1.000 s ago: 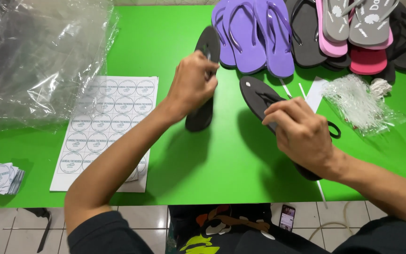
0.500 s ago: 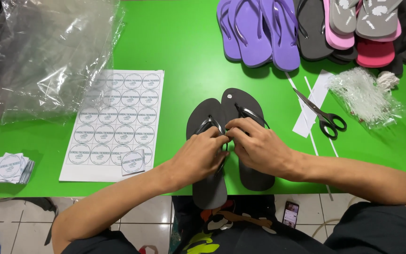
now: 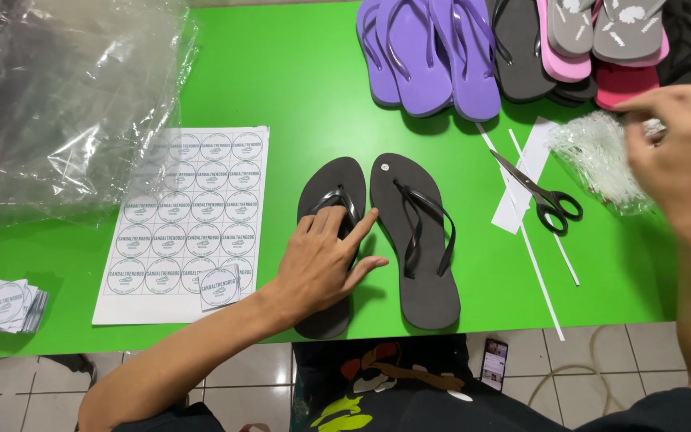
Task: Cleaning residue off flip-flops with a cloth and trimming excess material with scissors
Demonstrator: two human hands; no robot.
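Observation:
Two black flip-flops lie side by side, soles down, near the front edge of the green table (image 3: 297,88). My left hand (image 3: 325,260) rests flat with spread fingers on the left flip-flop (image 3: 333,188). The right flip-flop (image 3: 417,264) lies untouched beside it, with a small pale dot near its toe end. My right hand (image 3: 677,156), blurred, hovers at the right over a clear bag of small white plastic pieces (image 3: 597,156); whether it grips anything is unclear.
A sheet of round stickers (image 3: 185,216) lies to the left, with a cut sticker (image 3: 219,286) on it and a small stack (image 3: 8,306) at the far left. Crumpled clear plastic (image 3: 57,96) fills the back left. Scissors (image 3: 541,196), paper strips (image 3: 521,184), purple (image 3: 433,56), grey and pink flip-flops (image 3: 601,48) lie at the back right.
Both hands were together on the black pair's straps half a second ago. Now the right hand has moved away to the plastic bag at the right, and the left hand lies flat on the left flip-flop.

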